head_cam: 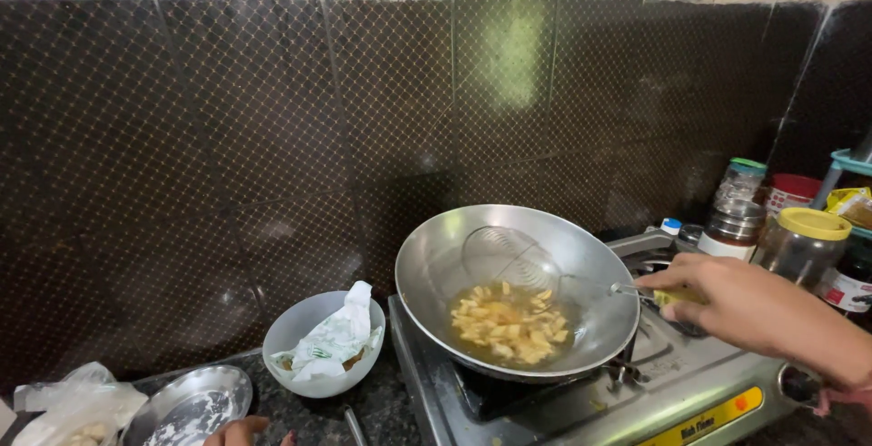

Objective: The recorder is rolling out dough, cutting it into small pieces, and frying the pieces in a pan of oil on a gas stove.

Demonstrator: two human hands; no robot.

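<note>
1. Here, right hand [727, 301] closed around the yellow handle of a wire skimmer [509, 257], mesh resting inside the wok [436, 273] above frying pieces [509, 323].
2. Left hand [241, 431] low on the counter [313, 419], grip impossible to tell, beside a steel plate [191, 405].
3. Grey bowl [304, 323] with paper near the stove [545, 410].

Dark speckled counter [318, 419], gas stove [563, 410], white bowl [295, 328], steel plate [186, 405], plastic bag [77, 405], jars [804, 242]

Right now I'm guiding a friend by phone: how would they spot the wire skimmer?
Find the steel wok on the stove. Inside it, above the frying pieces, leans a round mesh skimmer; its thin handle runs to the right hand. Nothing else there is see-through mesh.
</note>
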